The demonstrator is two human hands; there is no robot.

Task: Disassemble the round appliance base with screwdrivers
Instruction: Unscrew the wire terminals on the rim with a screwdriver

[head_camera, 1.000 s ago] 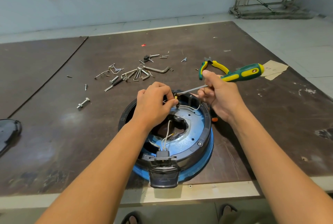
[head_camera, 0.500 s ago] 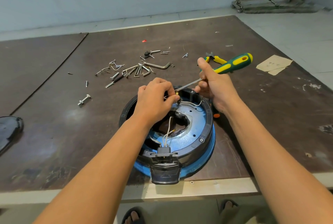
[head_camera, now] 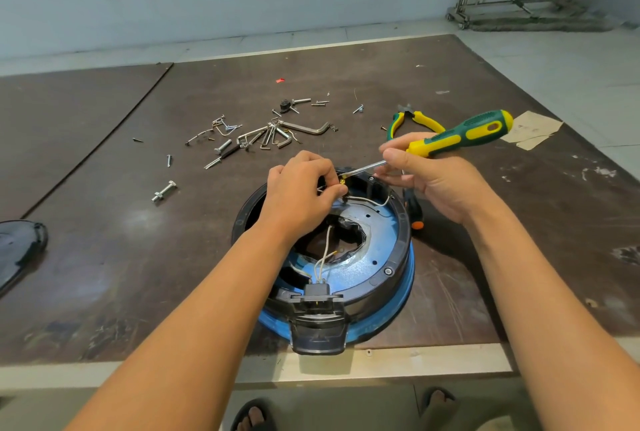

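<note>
Right hand (head_camera: 440,184) grip around screwdriver (head_camera: 460,134), left hand (head_camera: 298,195) pinching wire (head_camera: 372,202) inside round base (head_camera: 403,233)

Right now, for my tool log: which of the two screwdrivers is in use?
The green-and-yellow screwdriver, held by the right hand, tip at the far rim of the base. The black screwdriver with the orange end lies on the table beside it.

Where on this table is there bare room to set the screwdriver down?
Bare table lies left of the round base, between the bolt and the black lid, and along the far edge behind the loose screws and hex keys. Crowded: that hardware pile, and the pliers and paper scrap behind the right hand.
</note>
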